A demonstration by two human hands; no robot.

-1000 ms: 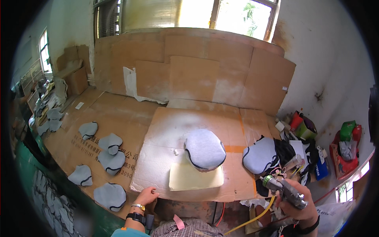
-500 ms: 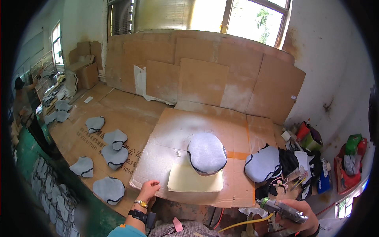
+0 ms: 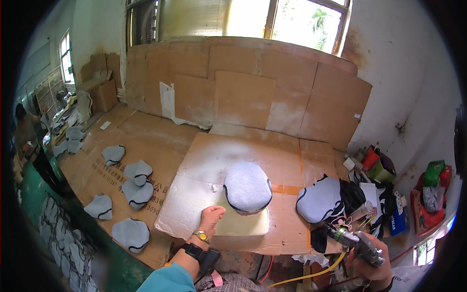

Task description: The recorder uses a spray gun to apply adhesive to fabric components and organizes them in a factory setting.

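A grey rounded fabric pad (image 3: 248, 187) with black edging rests partly on a pale yellow foam block (image 3: 243, 225) on the cardboard-covered table. My left hand (image 3: 211, 219) reaches over the block's left part, fingers loosely bent, apart from the pad and with nothing seen in them. At the lower right, my right hand (image 3: 377, 258) is closed round a metal spray gun (image 3: 357, 246), its nozzle toward the table. A yellow hose (image 3: 311, 273) runs to the gun.
A stack of similar grey pieces (image 3: 321, 198) lies right of the block, beside cups and cluttered tools. Several grey pieces (image 3: 131, 234) lie on cardboard at left; more are heaped on the floor (image 3: 63, 243). Cardboard sheets (image 3: 245, 97) stand behind. A person (image 3: 31, 141) is far left.
My left hand has moved right and away from me, from the board's front edge to over the foam block. My right hand still holds the spray gun, slightly shifted. The view has turned slightly.
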